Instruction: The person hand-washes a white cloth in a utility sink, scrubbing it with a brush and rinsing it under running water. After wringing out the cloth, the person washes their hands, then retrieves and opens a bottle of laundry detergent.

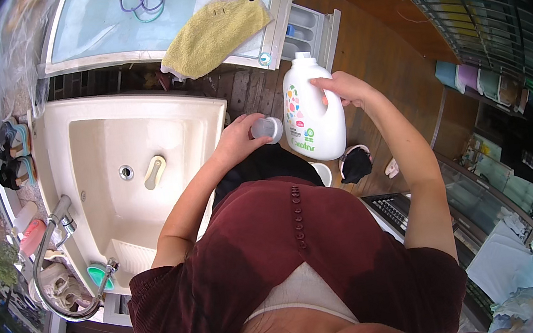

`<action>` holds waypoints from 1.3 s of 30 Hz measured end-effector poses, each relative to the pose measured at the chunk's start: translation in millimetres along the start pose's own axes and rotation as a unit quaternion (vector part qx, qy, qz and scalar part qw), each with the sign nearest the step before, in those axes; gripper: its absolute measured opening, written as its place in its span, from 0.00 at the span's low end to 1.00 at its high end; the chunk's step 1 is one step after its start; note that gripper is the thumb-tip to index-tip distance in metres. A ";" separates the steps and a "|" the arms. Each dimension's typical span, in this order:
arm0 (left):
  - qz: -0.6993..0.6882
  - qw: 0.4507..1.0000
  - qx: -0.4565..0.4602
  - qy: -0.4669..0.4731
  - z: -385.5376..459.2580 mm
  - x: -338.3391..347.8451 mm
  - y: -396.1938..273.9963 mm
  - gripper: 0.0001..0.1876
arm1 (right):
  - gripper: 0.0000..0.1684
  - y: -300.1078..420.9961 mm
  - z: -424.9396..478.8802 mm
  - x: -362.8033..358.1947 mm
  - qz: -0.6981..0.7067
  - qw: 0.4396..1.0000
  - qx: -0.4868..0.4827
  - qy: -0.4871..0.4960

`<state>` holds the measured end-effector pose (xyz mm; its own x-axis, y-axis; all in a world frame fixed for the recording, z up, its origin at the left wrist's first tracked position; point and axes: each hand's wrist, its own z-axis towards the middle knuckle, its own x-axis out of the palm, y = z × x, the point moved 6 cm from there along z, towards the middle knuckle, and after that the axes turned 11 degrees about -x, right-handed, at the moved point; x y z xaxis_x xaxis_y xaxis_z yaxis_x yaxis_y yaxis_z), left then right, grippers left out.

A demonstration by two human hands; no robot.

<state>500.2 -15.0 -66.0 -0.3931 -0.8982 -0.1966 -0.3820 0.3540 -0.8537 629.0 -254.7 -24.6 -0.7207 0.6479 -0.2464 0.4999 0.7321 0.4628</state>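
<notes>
A large white plastic detergent bottle [313,121] with a printed front hangs upright from my right hand [344,88], whose fingers wrap its handle. The bottle's neck is at its top, and whether it is uncapped I cannot tell. My left hand [243,137] grips a small translucent plastic cup or cap [267,130], its rim facing the bottle, with a gap between the two. Beyond the bottle, an open detergent drawer [304,24] with a blue insert sticks out of a washing machine. A yellow towel [217,32] lies on the machine's pale blue lid [85,34].
To my left is a cream sink [116,205] holding a scrub brush [154,173]; a curved chrome faucet [42,274] rises at its edge. Shoes [15,152] and bottles stand beyond. A basin with dark cloth [356,163] sits on the wooden floor, and a wire rack [456,3] stands right.
</notes>
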 end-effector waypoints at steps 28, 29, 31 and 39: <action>0.007 1.000 0.007 -0.019 -4.2 -6.8 2.5 0.28 | 0.29 8.6 -4.1 -2.0 -0.015 1.000 0.015 0.008; 0.005 1.000 0.005 -0.018 -4.3 -6.9 2.6 0.28 | 0.29 10.1 -5.3 -1.9 -0.018 1.000 0.017 0.009; 0.002 1.000 0.000 -0.015 -4.9 -7.6 2.4 0.28 | 0.29 14.4 -8.8 -1.5 -0.023 0.999 0.020 0.012; 0.002 1.000 -0.006 -0.008 -5.1 -8.5 1.8 0.28 | 0.30 10.2 -5.9 -1.9 -0.018 1.000 0.017 0.009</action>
<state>498.5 -5.5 -63.3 -0.3807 -0.9010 -0.2083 -0.3901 0.3607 -0.8472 632.6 -249.7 -14.4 -0.7466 0.6176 -0.2473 0.4891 0.7616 0.4252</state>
